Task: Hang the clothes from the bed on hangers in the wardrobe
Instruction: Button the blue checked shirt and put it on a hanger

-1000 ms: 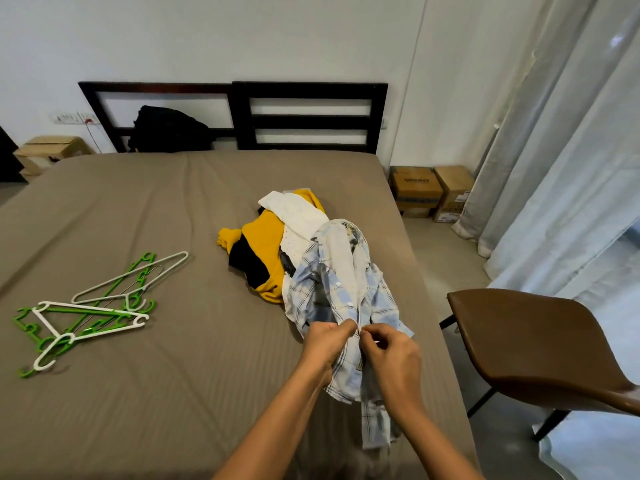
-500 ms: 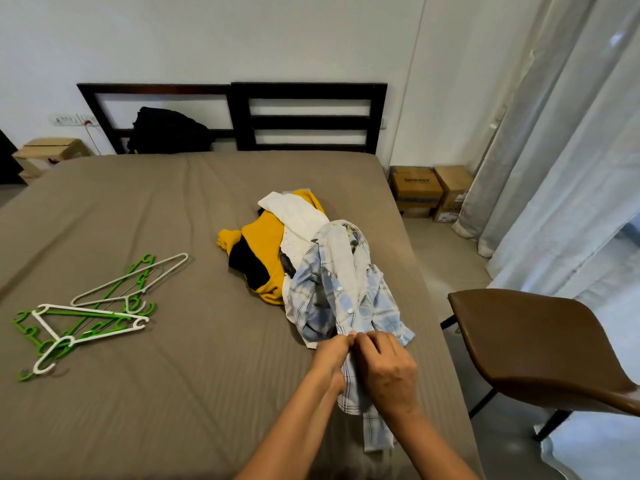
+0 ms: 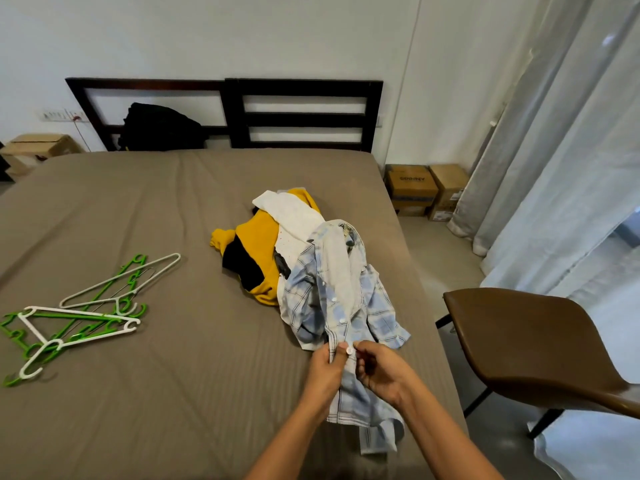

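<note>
A blue and white plaid shirt lies stretched along the right side of the brown bed. My left hand pinches its button placket at a white button. My right hand pinches the opposite edge of the placket right beside it. Behind the shirt lie a white garment and a yellow and black garment in one pile. Several green and white plastic hangers are scattered on the bed's left side. The wardrobe is not in view.
A brown chair stands close to the bed's right edge. Cardboard boxes sit on the floor by the curtains. A black bag leans on the dark headboard. Another box is at far left.
Both hands slid a little down the shirt's placket toward me and now pinch at a lower button. The shirt's lower part shifted slightly; the other clothes and hangers stayed put.
</note>
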